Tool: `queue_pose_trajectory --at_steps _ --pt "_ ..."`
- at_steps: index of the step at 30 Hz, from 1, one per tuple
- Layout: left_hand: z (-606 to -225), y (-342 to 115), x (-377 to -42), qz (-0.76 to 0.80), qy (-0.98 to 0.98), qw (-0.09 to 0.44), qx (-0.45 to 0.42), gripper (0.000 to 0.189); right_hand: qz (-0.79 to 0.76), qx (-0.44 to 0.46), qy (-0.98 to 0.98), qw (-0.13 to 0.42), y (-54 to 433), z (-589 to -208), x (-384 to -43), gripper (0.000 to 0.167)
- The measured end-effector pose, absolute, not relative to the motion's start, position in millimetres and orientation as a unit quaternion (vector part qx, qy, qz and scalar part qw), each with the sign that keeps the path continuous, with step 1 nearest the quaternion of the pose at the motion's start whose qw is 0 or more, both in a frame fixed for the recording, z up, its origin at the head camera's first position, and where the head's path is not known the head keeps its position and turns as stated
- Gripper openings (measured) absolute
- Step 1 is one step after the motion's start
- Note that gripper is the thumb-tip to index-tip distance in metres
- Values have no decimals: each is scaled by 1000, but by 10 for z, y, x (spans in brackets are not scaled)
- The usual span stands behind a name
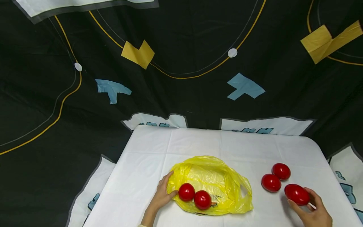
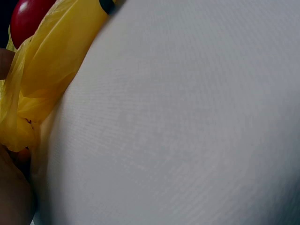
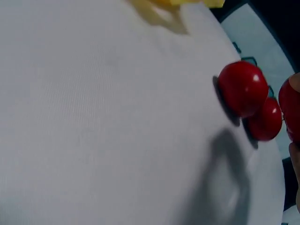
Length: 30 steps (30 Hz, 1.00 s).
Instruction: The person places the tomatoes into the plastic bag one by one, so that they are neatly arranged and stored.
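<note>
Lower right: right hand [image 1: 314, 210] is gripping a smooth, glossy red ball [image 1: 296, 194], looking oval. Lower centre: left hand [image 1: 164, 191] is pinching the rim of a thin, crinkled yellow bag [image 1: 201, 171]; two shiny red balls [image 1: 202, 200] are resting inside.

A white cloth [image 1: 144, 164] marked with straight fold creases covers the table [image 1: 246, 143], which fills the lower middle and lower right of the head view, its far right corner rounded. A crumpled yellow plastic bag [image 1: 218, 183] lies on it at the bottom centre, its mouth spread wide. At the lower right, a glossy red ball [image 1: 271, 183] and a second red ball [image 1: 281, 171] sit close together, the second slightly higher in the frame.
</note>
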<state>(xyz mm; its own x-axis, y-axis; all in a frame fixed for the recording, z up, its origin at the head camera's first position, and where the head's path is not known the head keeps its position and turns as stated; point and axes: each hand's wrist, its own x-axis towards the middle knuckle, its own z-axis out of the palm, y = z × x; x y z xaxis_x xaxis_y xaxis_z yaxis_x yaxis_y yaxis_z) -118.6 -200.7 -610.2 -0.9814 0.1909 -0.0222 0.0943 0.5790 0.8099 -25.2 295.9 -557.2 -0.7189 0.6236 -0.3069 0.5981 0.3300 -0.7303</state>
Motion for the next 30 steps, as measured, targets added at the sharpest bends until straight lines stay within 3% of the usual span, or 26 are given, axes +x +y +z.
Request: queue_pose_trajectory --at_steps 24,30 --pt "-6110 -2010 -1196 445 890 47 85 82 447 -267 -854 7 2510 -5214 -264 102" --pt "-6101 -2004 -1195 447 889 51 83 82 446 -213 -869 -20 2319 -5186 -283 98"
